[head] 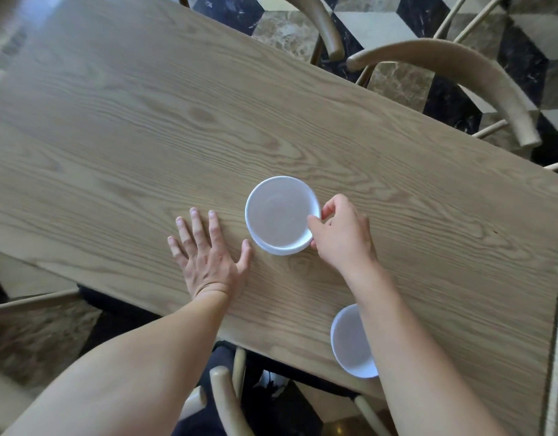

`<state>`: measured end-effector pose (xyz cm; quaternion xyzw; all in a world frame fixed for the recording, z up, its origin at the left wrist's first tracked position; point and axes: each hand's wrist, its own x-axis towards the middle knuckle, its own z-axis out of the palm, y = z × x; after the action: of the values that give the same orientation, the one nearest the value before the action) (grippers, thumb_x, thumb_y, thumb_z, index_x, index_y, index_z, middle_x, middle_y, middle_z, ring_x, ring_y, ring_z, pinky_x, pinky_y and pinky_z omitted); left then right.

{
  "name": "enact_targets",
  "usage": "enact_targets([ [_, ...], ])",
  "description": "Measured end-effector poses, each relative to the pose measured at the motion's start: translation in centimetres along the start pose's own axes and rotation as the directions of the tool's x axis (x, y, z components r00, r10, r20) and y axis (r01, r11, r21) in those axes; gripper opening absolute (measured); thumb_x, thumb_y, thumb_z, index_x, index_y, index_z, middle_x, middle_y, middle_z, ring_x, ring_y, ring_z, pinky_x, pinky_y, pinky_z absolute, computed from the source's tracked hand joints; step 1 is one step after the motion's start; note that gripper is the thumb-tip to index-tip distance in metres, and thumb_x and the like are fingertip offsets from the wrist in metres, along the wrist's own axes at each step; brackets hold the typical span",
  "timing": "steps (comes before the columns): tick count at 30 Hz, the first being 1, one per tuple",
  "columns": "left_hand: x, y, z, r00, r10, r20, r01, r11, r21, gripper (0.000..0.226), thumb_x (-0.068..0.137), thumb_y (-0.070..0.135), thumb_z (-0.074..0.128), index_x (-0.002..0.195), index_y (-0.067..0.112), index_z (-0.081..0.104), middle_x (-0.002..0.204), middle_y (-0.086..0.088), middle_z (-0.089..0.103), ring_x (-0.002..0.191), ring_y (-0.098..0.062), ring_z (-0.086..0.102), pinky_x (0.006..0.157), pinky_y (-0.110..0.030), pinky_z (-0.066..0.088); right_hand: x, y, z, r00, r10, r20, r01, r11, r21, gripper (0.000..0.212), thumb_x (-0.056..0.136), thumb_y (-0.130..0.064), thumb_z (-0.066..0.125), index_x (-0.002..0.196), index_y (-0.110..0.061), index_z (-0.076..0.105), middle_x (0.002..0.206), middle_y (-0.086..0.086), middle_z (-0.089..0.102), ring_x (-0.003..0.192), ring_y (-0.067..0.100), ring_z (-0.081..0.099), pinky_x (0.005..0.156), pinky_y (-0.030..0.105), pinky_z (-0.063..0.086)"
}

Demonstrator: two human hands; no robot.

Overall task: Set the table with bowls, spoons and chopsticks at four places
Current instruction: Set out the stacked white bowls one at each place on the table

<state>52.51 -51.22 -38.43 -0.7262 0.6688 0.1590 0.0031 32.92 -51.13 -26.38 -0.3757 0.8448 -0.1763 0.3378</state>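
Bowl placement is judged the step in hand, no spoons or chopsticks being in view; the right grip (340, 234) is clamped on the rim of a white bowl (281, 212), which stands on the surface (145, 136) just left of it. The left grip (205, 256) lies flat, fingers apart, just left of that bowl; a second bowl (350, 344) sits behind the right grip; the next move likely calls for seating this bowl squarely at its place, then releasing.

What we wear
Our left hand (205, 259) and right hand (342, 236) are bare; dark trousers (222, 357) show below the table's (114, 136) near edge.
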Motion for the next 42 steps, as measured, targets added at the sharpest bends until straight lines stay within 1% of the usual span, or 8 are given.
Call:
enact_targets([
  [4,0.0,-0.1,0.2,1.000,0.003,-0.018,-0.003,1.000,-0.004,0.093,0.082,0.070,0.042,0.157,0.019,0.021,0.168,-0.011,0.006,0.154,-0.034,-0.005,0.121,-0.056,-0.006,0.0,-0.5,-0.5,0.999,-0.049,0.014,0.049,0.999,-0.020,0.010,0.086,-0.025,0.054,0.092,-0.018,0.050,0.081,0.003,0.064,0.081,0.027,0.057,0.064,0.030,0.036],
  [9,0.0,-0.2,0.5,1.000,0.003,-0.025,-0.003,1.000,0.012,0.093,0.083,0.071,0.041,0.157,0.020,0.019,0.168,-0.010,0.006,0.154,-0.032,-0.007,0.121,-0.055,-0.006,-0.5,-1.2,-1.2,0.989,-0.139,0.044,0.138,0.990,0.034,0.008,0.087,-0.022,0.050,0.089,-0.017,0.045,0.070,0.003,0.057,0.069,0.033,0.059,0.062,0.039,0.046],
  [13,0.0,-0.2,0.7,0.999,0.001,-0.037,-0.001,1.000,0.008,0.091,0.083,0.070,0.040,0.156,0.020,0.020,0.168,-0.010,0.007,0.154,-0.032,-0.006,0.121,-0.055,-0.006,-1.2,-0.8,-2.0,0.987,-0.153,0.052,0.136,0.959,0.248,0.008,0.086,-0.015,0.048,0.086,-0.017,0.040,0.062,0.006,0.052,0.056,0.031,0.050,0.056,0.047,0.043],
  [16,0.0,-0.1,0.6,0.999,0.000,-0.033,0.001,1.000,0.022,0.090,0.084,0.071,0.037,0.157,0.020,0.019,0.168,-0.009,0.005,0.154,-0.031,-0.008,0.121,-0.054,-0.008,-2.1,0.0,-2.9,0.995,-0.101,0.027,0.080,0.900,0.429,0.015,0.090,-0.010,0.048,0.084,-0.019,0.038,0.049,-0.006,0.048,0.034,0.017,0.040,0.039,0.023,0.031],
  [18,-0.1,-0.1,0.6,0.999,0.003,-0.035,-0.003,1.000,0.024,0.090,0.085,0.070,0.036,0.157,0.020,0.018,0.168,-0.009,0.004,0.154,-0.030,-0.009,0.121,-0.053,-0.009,-2.8,0.8,-3.9,0.998,-0.064,0.015,0.048,0.866,0.498,0.014,0.091,-0.008,0.048,0.087,-0.017,0.038,0.048,-0.007,0.046,0.029,0.013,0.037,0.033,0.017,0.027],
  [23,-0.2,-0.2,0.6,0.999,0.003,-0.046,-0.002,1.000,0.021,0.090,0.084,0.069,0.035,0.157,0.021,0.016,0.168,-0.008,0.003,0.154,-0.029,-0.008,0.122,-0.053,-0.008,-4.3,4.0,-5.8,0.998,0.060,-0.034,-0.032,0.844,0.536,0.015,0.093,-0.009,0.050,0.088,-0.017,0.037,0.063,0.005,0.042,0.033,0.015,0.033,0.032,0.014,0.025],
  [34,-0.2,-0.4,1.1,0.997,0.008,-0.080,-0.006,1.000,0.016,0.090,0.083,0.071,0.035,0.156,0.022,0.016,0.168,-0.009,0.006,0.154,-0.030,-0.004,0.122,-0.054,-0.005,-7.7,12.2,-6.6,0.937,0.348,0.002,-0.273,0.731,0.625,0.018,0.095,-0.007,0.044,0.087,-0.017,0.031,0.069,0.012,0.043,0.035,0.014,0.034,0.035,0.019,0.022],
  [42,-0.1,-0.4,1.3,0.994,0.011,-0.105,-0.011,1.000,-0.002,0.090,0.082,0.069,0.035,0.156,0.022,0.017,0.167,-0.010,0.006,0.154,-0.031,-0.003,0.122,-0.055,-0.004,-7.2,14.3,-5.8,0.911,0.412,0.023,-0.327,0.688,0.648,0.020,0.095,-0.004,0.043,0.086,-0.018,0.031,0.068,0.011,0.047,0.034,0.013,0.040,0.033,0.017,0.021],
])
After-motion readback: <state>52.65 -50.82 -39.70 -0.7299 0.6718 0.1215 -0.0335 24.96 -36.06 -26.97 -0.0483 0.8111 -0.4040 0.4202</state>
